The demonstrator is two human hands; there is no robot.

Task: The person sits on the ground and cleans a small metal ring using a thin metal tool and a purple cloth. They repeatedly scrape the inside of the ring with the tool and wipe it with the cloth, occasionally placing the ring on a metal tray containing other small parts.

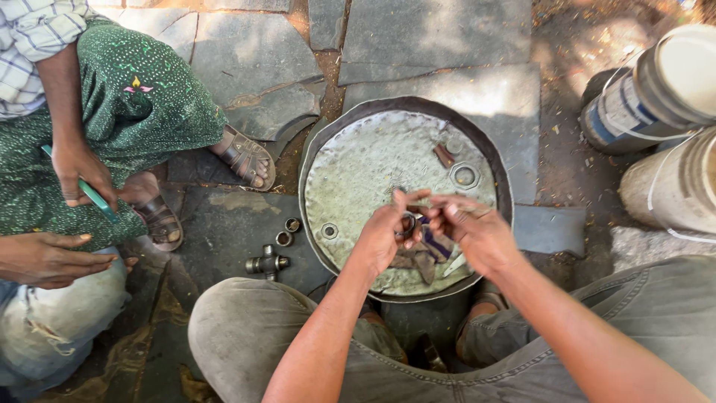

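My left hand (388,231) and my right hand (473,227) meet over a round metal drum lid (358,172). Between the fingertips of both hands sits a small round metal ring-shaped part (409,224); my left hand pinches it and my right fingers touch it from the other side. Under my hands a dirty cloth (425,254) lies on the lid. A small rusty piece (444,155) and a round bung (464,176) are on the lid's far side.
A metal cross-shaped joint (267,263) and two small bearing cups (288,231) lie on the stone floor left of the lid. Another person (89,97) sits at the left holding a green tool (89,192). Plastic buckets (656,97) stand at the right.
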